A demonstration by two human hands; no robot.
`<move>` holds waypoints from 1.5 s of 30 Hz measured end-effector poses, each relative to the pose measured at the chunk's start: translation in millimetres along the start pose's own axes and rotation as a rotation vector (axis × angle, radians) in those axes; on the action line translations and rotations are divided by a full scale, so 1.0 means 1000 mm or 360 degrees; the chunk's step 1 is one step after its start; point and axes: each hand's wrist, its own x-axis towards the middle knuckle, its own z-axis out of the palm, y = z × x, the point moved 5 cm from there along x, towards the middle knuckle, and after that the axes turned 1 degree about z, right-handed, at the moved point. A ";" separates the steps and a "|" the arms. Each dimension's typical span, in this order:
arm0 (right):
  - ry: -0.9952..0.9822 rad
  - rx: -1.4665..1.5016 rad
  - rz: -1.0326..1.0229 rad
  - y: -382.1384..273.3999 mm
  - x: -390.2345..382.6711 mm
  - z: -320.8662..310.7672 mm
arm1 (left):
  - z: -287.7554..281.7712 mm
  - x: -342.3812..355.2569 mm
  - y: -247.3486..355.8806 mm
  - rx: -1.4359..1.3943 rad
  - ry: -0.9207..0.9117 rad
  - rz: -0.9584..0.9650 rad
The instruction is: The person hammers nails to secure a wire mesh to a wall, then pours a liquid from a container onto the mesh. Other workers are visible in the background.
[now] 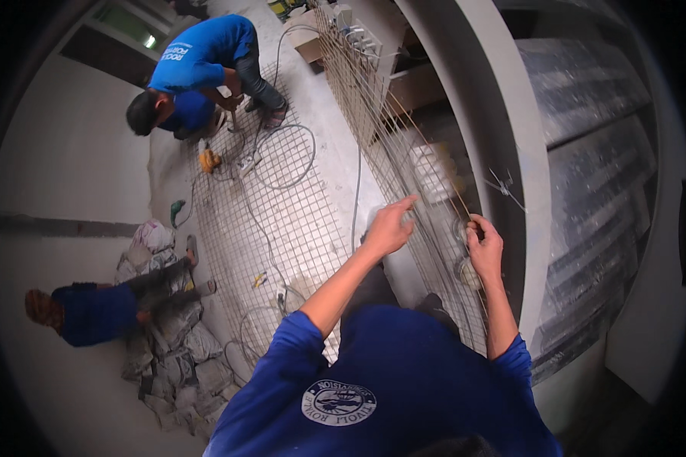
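Note:
My right hand pinches the end of a thin rusty rod, which slants away toward the far left. Nearer the middle, my left hand has its index finger stretched out and its thumb apart. Its fingertip is beside a wire mesh panel leaning along the right side; whether it touches the bars, I cannot tell. Through the mesh a white block-like thing shows, blurred. Round, pale objects lie below my right hand, partly hidden by the bars.
Another wire mesh covers the floor, with grey cables looped over it. A bent-over person in blue works at the far left. Another person sits beside piled sacks. A curved pale wall edge rises at right.

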 end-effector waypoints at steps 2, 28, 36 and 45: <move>0.0076 -0.0059 0.0013 -0.016 0.037 0.018 | -0.010 0.057 -0.017 0.0138 -0.0092 0.0153; -0.0353 -0.0297 0.1678 0.376 0.337 0.303 | -0.003 0.257 -0.185 0.0537 -0.0537 0.1004; -0.0225 0.0294 0.1495 0.505 0.261 0.345 | -0.017 0.226 -0.209 0.0767 -0.0651 0.1102; 0.0519 0.1389 0.2192 0.574 0.246 0.374 | -0.021 0.230 -0.210 0.0645 -0.0770 0.1058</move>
